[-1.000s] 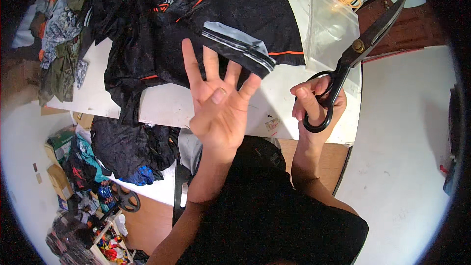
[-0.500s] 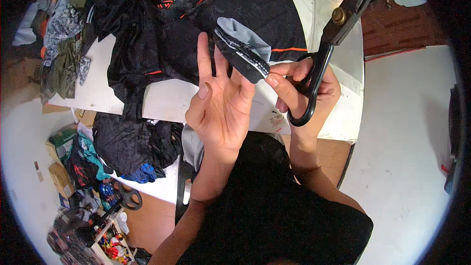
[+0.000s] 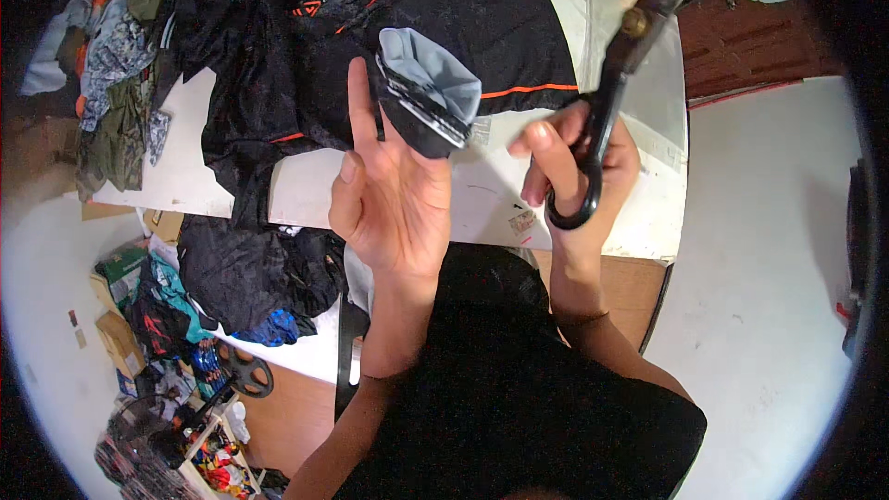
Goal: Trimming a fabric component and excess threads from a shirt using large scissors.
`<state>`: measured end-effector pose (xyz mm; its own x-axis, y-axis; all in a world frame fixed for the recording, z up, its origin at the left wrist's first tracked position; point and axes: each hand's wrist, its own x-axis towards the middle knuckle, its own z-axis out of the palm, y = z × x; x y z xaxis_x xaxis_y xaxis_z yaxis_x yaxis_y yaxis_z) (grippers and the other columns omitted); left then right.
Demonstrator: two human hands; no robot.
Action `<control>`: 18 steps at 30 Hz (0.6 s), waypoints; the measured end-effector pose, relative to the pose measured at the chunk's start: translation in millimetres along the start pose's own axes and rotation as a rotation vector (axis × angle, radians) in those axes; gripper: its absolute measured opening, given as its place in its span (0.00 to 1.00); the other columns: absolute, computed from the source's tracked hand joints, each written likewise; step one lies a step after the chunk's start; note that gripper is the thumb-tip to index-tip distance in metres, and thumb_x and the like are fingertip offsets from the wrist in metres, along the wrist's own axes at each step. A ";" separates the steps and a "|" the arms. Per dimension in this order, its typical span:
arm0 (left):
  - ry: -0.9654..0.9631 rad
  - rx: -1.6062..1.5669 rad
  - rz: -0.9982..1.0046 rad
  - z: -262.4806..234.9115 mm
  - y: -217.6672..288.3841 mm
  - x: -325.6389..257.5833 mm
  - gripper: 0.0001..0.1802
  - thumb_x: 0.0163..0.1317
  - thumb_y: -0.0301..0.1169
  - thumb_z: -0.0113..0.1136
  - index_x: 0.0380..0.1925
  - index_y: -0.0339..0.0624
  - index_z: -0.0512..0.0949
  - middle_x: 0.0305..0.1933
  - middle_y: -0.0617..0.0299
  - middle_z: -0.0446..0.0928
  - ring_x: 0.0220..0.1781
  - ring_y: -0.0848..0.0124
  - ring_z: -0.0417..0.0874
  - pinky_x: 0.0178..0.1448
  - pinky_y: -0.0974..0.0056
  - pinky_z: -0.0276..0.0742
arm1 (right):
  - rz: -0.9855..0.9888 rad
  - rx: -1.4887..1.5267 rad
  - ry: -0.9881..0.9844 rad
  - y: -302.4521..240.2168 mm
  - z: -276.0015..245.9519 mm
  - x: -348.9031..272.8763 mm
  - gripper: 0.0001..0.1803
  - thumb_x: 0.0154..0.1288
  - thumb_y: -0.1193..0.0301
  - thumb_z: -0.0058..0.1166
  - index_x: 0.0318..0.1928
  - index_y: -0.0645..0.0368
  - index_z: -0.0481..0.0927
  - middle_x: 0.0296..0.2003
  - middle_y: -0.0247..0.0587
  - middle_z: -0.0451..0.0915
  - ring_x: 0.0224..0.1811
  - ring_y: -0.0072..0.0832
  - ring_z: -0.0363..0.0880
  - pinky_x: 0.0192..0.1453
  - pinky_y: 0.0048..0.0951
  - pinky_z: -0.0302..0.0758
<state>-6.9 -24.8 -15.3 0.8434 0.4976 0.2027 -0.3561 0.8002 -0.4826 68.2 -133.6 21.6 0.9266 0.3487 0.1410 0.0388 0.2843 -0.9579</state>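
Observation:
My left hand (image 3: 394,190) is raised palm up above the white table (image 3: 306,190), with the index finger straight and the other fingers curled over a folded black and grey piece of fabric (image 3: 424,97). My right hand (image 3: 569,167) grips the black handle loops of large tailor's scissors (image 3: 622,60), whose blades point up and away over the table. A black garment with orange trim (image 3: 444,9) lies spread on the table behind both hands.
A pile of dark and patterned clothes (image 3: 130,65) covers the table's left side. More dark fabric (image 3: 250,273) hangs off the near edge. A clear plastic sheet (image 3: 602,0) lies at the right. Boxes and clutter (image 3: 176,389) fill the floor at lower left.
My left hand went from spread open to curled onto the folded fabric piece. My right hand brought the scissors leftward and tilted them more upright.

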 end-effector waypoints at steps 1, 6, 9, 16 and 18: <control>0.013 0.155 0.037 0.7 -4.9 0.8 0.39 0.61 0.26 0.49 0.69 0.50 0.41 0.71 0.55 0.51 0.71 0.60 0.55 0.69 0.48 0.58 | 0.038 -0.003 0.006 3.0 -0.6 4.6 0.13 0.54 0.77 0.63 0.26 0.58 0.67 0.20 0.41 0.80 0.11 0.12 0.66 0.13 0.14 0.61; 0.001 0.907 0.143 1.8 1.4 0.8 0.40 0.62 0.31 0.49 0.69 0.47 0.39 0.65 0.52 0.59 0.64 0.62 0.64 0.67 0.53 0.60 | 0.232 -0.335 -0.062 15.6 -29.7 12.4 0.14 0.54 0.69 0.65 0.22 0.58 0.72 0.17 0.34 0.77 0.12 0.12 0.64 0.15 0.16 0.59; 0.127 1.207 0.286 5.2 19.6 5.0 0.40 0.60 0.28 0.53 0.69 0.46 0.45 0.63 0.51 0.62 0.61 0.62 0.67 0.66 0.56 0.60 | 0.160 -0.646 -0.144 53.2 -79.9 -12.5 0.14 0.51 0.67 0.67 0.24 0.64 0.77 0.15 0.36 0.74 0.13 0.16 0.65 0.18 0.22 0.61; 0.106 1.367 0.567 25.9 87.4 22.5 0.34 0.57 0.22 0.49 0.66 0.47 0.56 0.61 0.53 0.65 0.60 0.61 0.70 0.60 0.57 0.71 | 0.194 -1.225 -0.243 54.4 -159.7 -61.2 0.10 0.46 0.77 0.66 0.28 0.68 0.77 0.13 0.41 0.64 0.15 0.19 0.60 0.20 0.24 0.61; 0.047 1.341 0.546 31.8 101.4 25.3 0.34 0.57 0.21 0.49 0.66 0.48 0.58 0.60 0.54 0.65 0.59 0.61 0.71 0.60 0.56 0.71 | 0.062 -1.335 -0.260 57.3 -174.0 -60.3 0.11 0.46 0.76 0.66 0.29 0.68 0.78 0.13 0.46 0.67 0.14 0.26 0.62 0.21 0.27 0.64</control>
<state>-34.5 79.6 -31.9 0.4842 0.8475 0.2175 -0.7108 0.2360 0.6626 79.7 -293.8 -85.2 0.8493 0.5279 -0.0104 0.4664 -0.7593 -0.4538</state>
